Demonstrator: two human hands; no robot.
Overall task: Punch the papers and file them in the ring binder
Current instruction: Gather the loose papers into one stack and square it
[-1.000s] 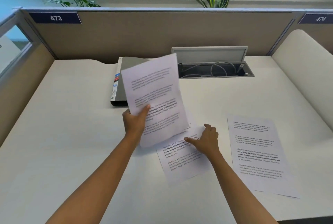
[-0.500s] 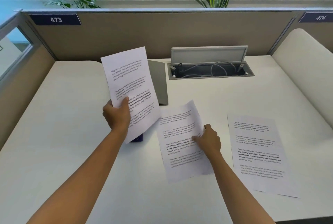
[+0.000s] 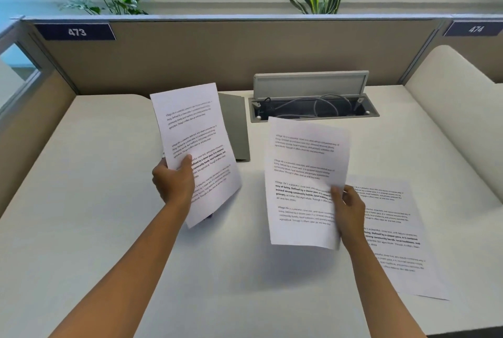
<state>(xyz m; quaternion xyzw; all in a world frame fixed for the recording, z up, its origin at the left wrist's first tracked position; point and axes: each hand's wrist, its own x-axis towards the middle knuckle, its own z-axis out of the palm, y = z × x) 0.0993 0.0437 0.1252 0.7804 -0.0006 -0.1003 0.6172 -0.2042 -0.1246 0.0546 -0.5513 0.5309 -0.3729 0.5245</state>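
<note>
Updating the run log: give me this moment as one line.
left hand: holds left sheet raised | right hand: holds second sheet raised | third sheet: flat on desk | binder: shut, behind | punching: not begun

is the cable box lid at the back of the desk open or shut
Open. The lid stands raised behind the cable box, and the cables inside are exposed.

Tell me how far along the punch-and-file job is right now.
Early stage: gathering. Nothing looks punched or filed. The left hand grips one sheet lifted off the desk, and the right hand grips a second sheet. A third sheet lies flat on the desk. The grey binder lies closed behind the left sheet. Left: stacking, punching, filing all three.
</note>
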